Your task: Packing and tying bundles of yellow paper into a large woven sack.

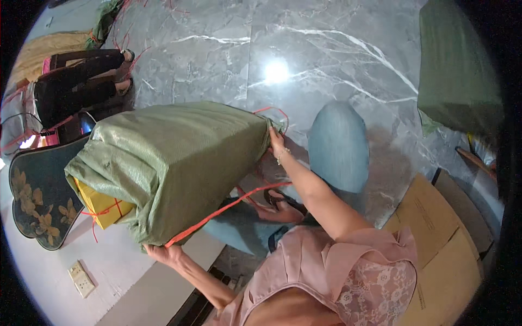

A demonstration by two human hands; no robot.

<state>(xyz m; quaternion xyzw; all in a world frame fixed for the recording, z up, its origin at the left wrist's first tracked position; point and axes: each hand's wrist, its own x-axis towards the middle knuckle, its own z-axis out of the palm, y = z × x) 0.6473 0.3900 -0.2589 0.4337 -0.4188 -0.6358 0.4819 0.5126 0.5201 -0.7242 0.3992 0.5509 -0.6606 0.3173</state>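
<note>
At the lower edge, nearest the viewpoint, a pink garment with a floral lace panel [375,288] covers the person's trunk. To its right stand brown cardboard sheets [435,231]; to its left, a white surface carries a pale rectangular socket plate [81,279]. The left hand [166,255] has its fingers curled tightly on the lower corner of a bulky, box-shaped sack of green woven plastic [201,146]. A flat red strap [223,206] runs from beside this hand toward the right forearm. The right hand [276,142], with a pale bracelet [281,156] at the wrist, grips the opposite end of the sack, its fingertips partly hidden. The sack lies slantwise between both hands, left of a raised knee in light blue denim [338,146]; what bears its weight cannot be told. From its loose mouth, at the left, projects a yellow block [103,204] bound with thin red string [107,211]. Beyond the mouth stands a dark, scallop-edged panel with golden flowers [41,198]. Farther off, at upper left, are the black-trousered legs of another person [76,81]; at far right, a second green sack [457,70]. Grey, white-veined marble-patterned flooring [201,62] extends behind.
</note>
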